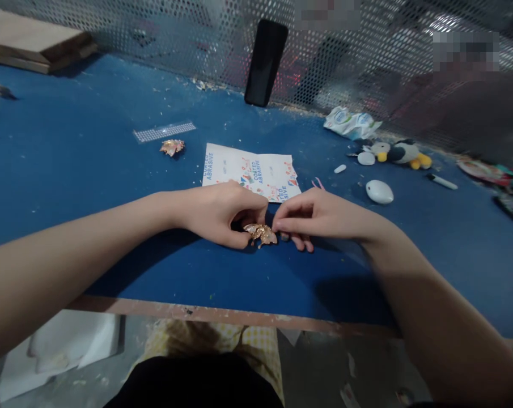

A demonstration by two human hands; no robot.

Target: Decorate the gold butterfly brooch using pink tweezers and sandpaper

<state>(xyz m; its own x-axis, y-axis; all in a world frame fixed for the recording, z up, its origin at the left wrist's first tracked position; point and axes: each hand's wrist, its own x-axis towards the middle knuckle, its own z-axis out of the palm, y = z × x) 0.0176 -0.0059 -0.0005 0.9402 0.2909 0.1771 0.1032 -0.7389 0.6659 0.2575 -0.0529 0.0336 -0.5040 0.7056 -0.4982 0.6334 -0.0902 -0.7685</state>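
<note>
gold ornament (262, 234), long axis roughly left-right: left hand (216, 212) pinches its left end; right hand (322, 212), fingers bent, at its right end, grip unclear.

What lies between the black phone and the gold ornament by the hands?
In the head view, printed paper lies between them, then the left hand, nearer the gold ornament.

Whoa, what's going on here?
A person's left hand holds a small gold-coloured, wing-shaped piece, and the right hand is at its right edge. Just beyond them lies a paper sheet printed "COATED ABRASIVE". Another gold-coloured piece lies farther left on the blue table.
</note>
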